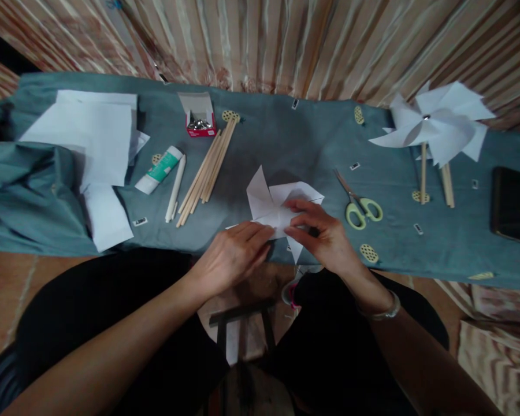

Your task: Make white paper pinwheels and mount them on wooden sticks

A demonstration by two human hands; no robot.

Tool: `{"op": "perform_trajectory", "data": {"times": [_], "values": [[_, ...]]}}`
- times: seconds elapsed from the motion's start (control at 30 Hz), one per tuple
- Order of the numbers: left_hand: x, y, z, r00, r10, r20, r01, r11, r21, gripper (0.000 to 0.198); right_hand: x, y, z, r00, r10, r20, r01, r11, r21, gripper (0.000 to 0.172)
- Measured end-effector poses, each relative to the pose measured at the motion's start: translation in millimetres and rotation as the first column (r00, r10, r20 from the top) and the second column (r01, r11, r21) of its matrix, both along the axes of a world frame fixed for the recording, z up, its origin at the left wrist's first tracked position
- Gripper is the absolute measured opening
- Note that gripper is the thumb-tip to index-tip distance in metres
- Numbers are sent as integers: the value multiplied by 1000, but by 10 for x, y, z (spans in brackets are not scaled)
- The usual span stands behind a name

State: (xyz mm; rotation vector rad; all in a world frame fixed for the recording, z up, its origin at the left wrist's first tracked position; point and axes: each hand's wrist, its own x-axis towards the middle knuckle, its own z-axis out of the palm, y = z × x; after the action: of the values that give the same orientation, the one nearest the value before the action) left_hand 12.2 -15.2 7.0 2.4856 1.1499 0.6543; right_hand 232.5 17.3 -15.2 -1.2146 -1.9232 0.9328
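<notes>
A white paper pinwheel (262, 196) with pointed blades lies at the front edge of the cloth-covered table, between my two hands. My left hand (238, 248) has its fingers closed on the lower left of the paper, near the middle. From the right, my right hand (318, 228) pinches the paper with thumb and fingertips. My fingers cover part of the pinwheel's centre. Green-handled scissors (360, 209) lie just right of my right hand, blades pointing up and left.
Left of the pinwheel are wooden sticks (208, 173), a white pen (175, 188), a glue tube (159, 169) and an open box of metal pins (200, 123). White paper sheets (99, 138) lie farther left. Finished pinwheels (448, 115) and a dark phone (512, 203) are at the right.
</notes>
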Motion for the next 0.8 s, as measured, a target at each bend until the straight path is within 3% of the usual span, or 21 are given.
{"op": "perform_trajectory", "data": {"times": [0.1, 0.33, 0.8], "values": [[-4, -1, -27, 999, -13, 31, 12, 1000, 24, 30, -67, -5, 3, 996, -43, 84, 36, 996, 80, 8], [-24, 34, -82, 1000, -9, 15, 9, 1000, 15, 22, -151, -7, -23, 981, -98, 166, 66, 980, 187, 8], [-1, 57, -168, 994, 60, 87, -51, 994, -95, 22, -170, 5, -24, 969, -151, 194, 122, 981, 152, 8]]}}
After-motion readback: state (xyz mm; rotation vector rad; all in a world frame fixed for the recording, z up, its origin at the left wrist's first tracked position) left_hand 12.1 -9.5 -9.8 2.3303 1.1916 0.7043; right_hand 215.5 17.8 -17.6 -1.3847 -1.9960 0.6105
